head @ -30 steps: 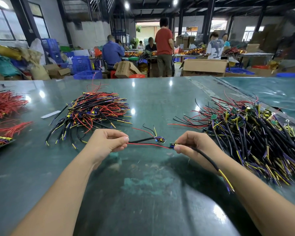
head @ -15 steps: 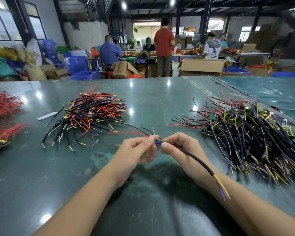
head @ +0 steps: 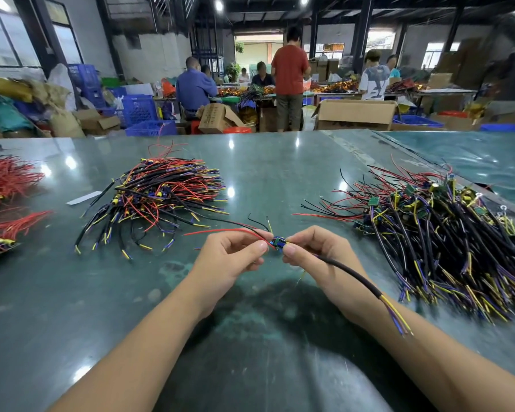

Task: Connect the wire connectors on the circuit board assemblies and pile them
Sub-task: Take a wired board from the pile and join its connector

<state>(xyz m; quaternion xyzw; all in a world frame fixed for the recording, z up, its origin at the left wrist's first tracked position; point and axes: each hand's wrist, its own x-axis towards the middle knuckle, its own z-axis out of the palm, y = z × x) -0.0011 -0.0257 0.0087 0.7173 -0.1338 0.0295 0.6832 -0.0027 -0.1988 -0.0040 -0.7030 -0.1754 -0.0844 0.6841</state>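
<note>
A small blue and green circuit board assembly (head: 278, 243) is held above the green desk (head: 72, 307) near its centre, between the two hands. The left hand (head: 231, 257) is seen at 9 o'clock of it, fingers (head: 257, 248) pinched together on the red wire (head: 220, 232). The right hand (head: 318, 254) is seen at 3 o'clock, fingers clamped on the board's end, with a black cable (head: 354, 276) trailing toward 4 o'clock over the forearm. A pile of wired assemblies (head: 158, 197) lies at 10 o'clock, a larger tangled pile (head: 446, 233) at 3 o'clock. Red wire bundles (head: 3, 179) are seen at the far 9 o'clock edge.
</note>
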